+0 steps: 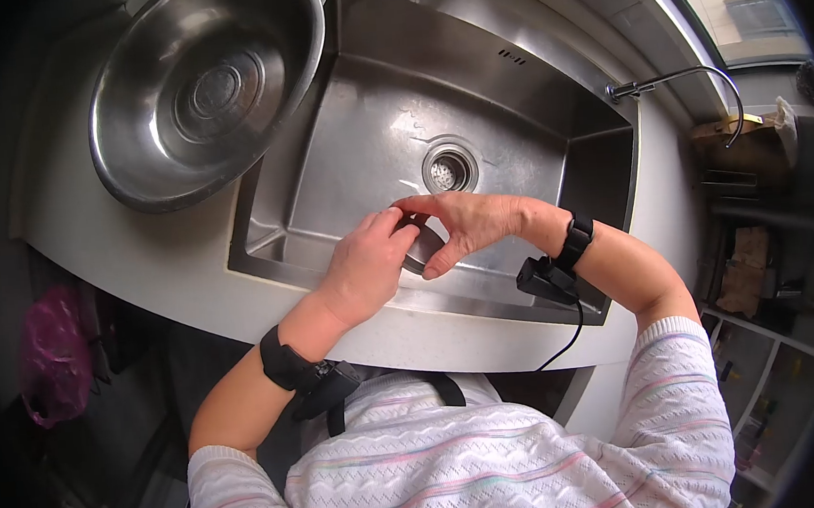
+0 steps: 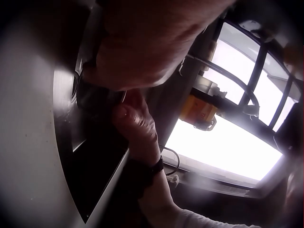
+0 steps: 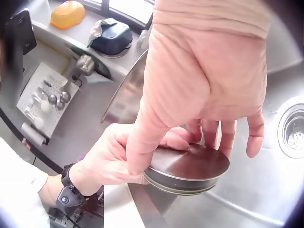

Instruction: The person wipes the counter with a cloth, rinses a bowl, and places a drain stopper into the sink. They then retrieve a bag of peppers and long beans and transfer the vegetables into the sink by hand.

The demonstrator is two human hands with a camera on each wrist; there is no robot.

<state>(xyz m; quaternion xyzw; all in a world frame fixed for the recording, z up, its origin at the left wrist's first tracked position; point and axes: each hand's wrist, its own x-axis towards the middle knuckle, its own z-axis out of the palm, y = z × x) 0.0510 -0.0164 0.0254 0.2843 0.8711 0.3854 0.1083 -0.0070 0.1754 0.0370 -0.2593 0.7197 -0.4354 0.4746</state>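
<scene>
Steel, round and shallow, the lid [image 3: 190, 166] sits between my two hands above the basin of the sink [image 1: 370, 124], near its front wall. In the right wrist view its flat top faces up and a rolled rim runs round the edge. My right hand [image 1: 466, 226] grips it from above, with the thumb hooked over the near rim and the fingers [image 3: 216, 130] curled down over the far side. My left hand [image 1: 366, 271] comes in from the other side and pinches the rim, thumb and fingertips closed against it just beside the right thumb. In the head view the hands cover most of the lid, so only a dark arc of it shows.

Below and beyond the hands lies the drain strainer [image 1: 449, 168] in the sink floor. A large steel bowl [image 1: 197, 89] rests on the pale counter [image 1: 143, 263] to the left, its edge overhanging the sink corner. A thin curved tap [image 1: 687, 74] stands at the right end of the sink. An orange object [image 3: 68, 13] lies on the window ledge.
</scene>
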